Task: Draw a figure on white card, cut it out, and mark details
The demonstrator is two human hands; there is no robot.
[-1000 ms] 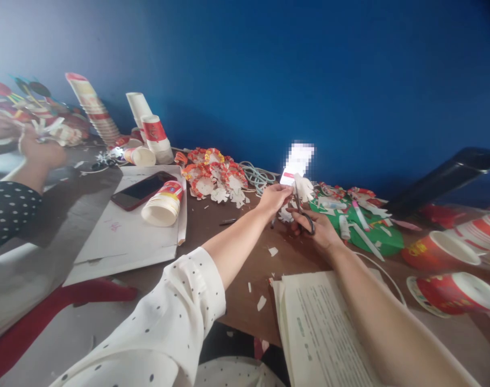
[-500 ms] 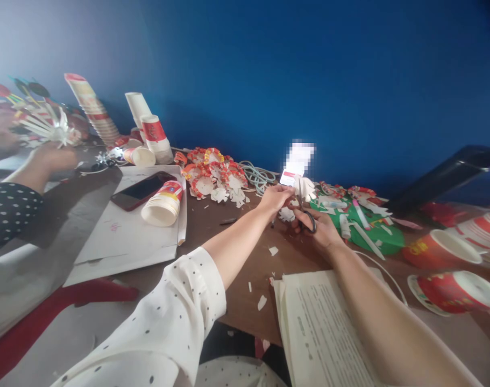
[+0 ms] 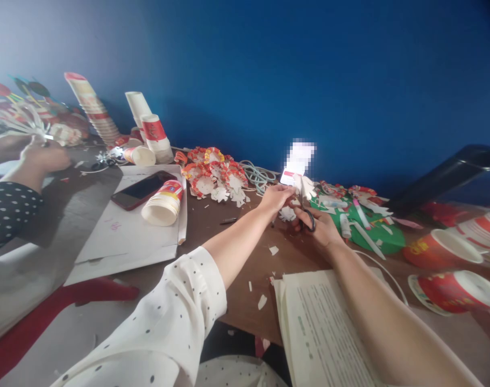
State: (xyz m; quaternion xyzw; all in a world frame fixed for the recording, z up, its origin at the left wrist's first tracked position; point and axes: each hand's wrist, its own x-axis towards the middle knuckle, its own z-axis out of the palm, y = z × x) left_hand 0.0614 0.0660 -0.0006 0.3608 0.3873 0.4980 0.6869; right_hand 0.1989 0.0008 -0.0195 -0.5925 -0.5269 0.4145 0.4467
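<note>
My left hand (image 3: 277, 198) is closed on a white paper cup cut into petal-like strips (image 3: 306, 186). Black-handled scissors (image 3: 311, 221) are in my right hand (image 3: 319, 228), fingers wrapped round the loops. The blades point up toward the cut cup, partly hidden behind it and my fingers. Right behind my hands stands a lit phone (image 3: 288, 176), its upper part blurred out. Below the scissors lies a white cut piece (image 3: 286, 214). Paper scraps (image 3: 273, 250) dot the brown table (image 3: 236, 258).
Cut red-and-white cup pieces (image 3: 214, 174) are heaped at the back. Left are a dark phone (image 3: 146, 190), paper cups (image 3: 164, 203) and a co-worker's hands (image 3: 43, 153) with a cut cup. Right are a green sheet (image 3: 384, 240), orange bowls (image 3: 438, 247) and printed papers (image 3: 317, 322).
The co-worker's hands and cut cup have moved left and down a little. My own hands, the scissors and the cut cup have hardly moved.
</note>
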